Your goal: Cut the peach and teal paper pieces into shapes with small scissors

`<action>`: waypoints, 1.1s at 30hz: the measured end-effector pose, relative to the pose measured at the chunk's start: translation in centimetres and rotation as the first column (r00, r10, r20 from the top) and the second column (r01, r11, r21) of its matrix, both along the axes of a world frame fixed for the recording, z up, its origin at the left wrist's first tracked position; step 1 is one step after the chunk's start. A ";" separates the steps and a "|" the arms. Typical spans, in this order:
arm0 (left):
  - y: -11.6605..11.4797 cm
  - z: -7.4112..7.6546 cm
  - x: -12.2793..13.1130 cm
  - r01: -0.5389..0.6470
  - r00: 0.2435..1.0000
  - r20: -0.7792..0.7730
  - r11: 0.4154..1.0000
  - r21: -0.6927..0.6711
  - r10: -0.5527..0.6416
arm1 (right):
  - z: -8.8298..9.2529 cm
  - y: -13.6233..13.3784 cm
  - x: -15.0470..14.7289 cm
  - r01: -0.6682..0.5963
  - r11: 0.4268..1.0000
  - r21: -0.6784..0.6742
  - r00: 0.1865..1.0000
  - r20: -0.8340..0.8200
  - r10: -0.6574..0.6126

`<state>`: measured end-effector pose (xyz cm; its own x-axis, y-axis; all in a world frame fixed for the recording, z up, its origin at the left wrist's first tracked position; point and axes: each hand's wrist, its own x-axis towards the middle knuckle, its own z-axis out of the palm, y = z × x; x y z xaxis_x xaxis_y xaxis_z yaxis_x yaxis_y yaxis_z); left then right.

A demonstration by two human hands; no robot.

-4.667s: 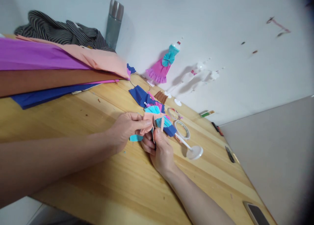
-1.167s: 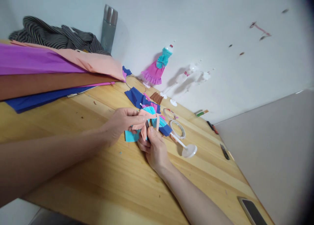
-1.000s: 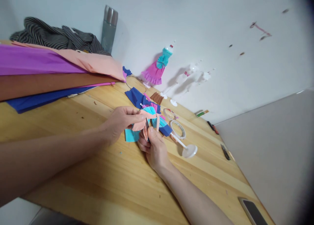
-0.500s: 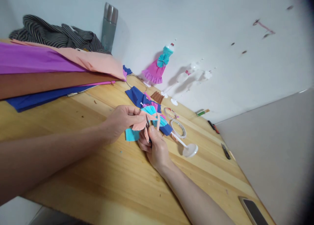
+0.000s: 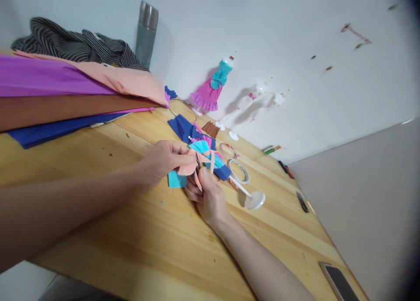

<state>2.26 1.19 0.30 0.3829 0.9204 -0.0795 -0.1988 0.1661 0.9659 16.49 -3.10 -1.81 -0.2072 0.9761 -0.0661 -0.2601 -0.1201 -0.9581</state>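
My left hand (image 5: pixel 167 161) pinches a piece of peach crepe paper (image 5: pixel 186 169) above the table. My right hand (image 5: pixel 208 196) is closed round scissors (image 5: pixel 198 162), whose blades lie at the peach paper; the handles are mostly hidden by the fingers. A narrow peach strip hangs at the right of the blades. Just behind the hands lies a small dress form (image 5: pixel 241 186) on its side, wrapped in blue and turquoise crepe paper, its round white base toward the right. A turquoise paper piece (image 5: pixel 176 180) lies under the left hand.
Folded crepe paper sheets (image 5: pixel 59 80) and a striped cloth (image 5: pixel 78 45) fill the left back, beside a grey bottle (image 5: pixel 147 34). A dressed mini mannequin (image 5: pixel 213 84) and two white ones stand along the wall. Tape rolls (image 5: pixel 239 172), a cutter (image 5: pixel 302 202) and a phone (image 5: pixel 337 281) lie rightward.
The scissors and peach paper have shifted only slightly at the cut. Both hands keep their hold, and the camera view has tilted a little.
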 end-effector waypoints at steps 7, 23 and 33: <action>-0.1 0.2 0.0 0.032 0.999 0.009 0.999 -0.006 -0.032 | -0.2 0.0 0.2 -0.023 1.000 0.016 1.000 0.020 0.022; 0.0 0.2 -0.1 0.019 1.000 -0.009 1.000 0.004 -0.019 | 0.1 0.0 0.1 -0.023 1.000 0.015 0.998 0.050 0.022; 0.1 0.2 -0.1 0.038 0.999 0.027 0.999 -0.005 -0.038 | 0.1 0.0 0.1 -0.002 1.000 -0.012 1.000 0.028 0.002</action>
